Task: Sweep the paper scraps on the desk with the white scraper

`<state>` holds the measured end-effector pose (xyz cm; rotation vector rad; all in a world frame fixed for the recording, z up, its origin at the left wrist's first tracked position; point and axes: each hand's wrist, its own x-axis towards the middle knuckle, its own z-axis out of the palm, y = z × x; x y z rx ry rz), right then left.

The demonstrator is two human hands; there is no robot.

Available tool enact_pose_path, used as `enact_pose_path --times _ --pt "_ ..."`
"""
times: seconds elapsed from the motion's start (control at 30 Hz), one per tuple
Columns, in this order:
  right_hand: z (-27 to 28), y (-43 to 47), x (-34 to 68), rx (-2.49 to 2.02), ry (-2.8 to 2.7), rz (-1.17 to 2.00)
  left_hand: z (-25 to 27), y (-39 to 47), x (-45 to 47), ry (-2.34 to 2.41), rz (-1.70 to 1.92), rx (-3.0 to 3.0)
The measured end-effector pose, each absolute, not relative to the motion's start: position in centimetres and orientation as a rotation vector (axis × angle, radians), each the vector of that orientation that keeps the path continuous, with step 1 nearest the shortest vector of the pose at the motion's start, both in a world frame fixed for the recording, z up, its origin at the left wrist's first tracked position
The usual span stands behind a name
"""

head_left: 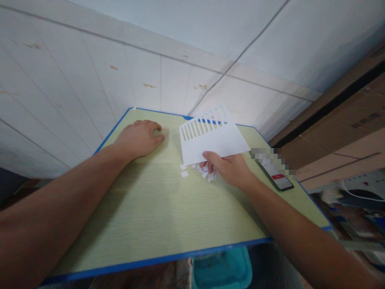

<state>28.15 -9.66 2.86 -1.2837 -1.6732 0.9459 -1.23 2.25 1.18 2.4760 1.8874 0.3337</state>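
A white sheet of paper (pixel 210 138) with a row of narrow slots cut along its far side is held up over the table, tilted. My right hand (pixel 227 166) pinches its near edge, thumb on top and fingers beneath. Small white paper scraps (pixel 207 174) lie on the tabletop under and beside that hand. My left hand (pixel 141 138) rests on the table to the left of the sheet, with nothing in it. Its fingers are loosely bent, the thumb apart from them.
The pale green table (pixel 144 216) has a blue edge and stands against a white panelled wall (pixel 135 76). A phone (pixel 279 180) lies at the right. Cardboard boxes (pixel 339 116) stand beyond the right edge. A teal plastic bin (pixel 222 269) sits below the near edge.
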Motion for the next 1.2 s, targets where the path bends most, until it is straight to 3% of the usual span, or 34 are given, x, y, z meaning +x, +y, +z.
enact_pose_path --times 0.77,1.2 --pt "4.4 -10.0 29.8 -1.144 -1.790 1.224 0.4 3.0 -1.7 1.849 0.401 2.468" --pt "5.8 -10.5 31.1 -1.101 -1.909 1.536 2.1 1.1 -0.5 1.855 0.369 2.463"
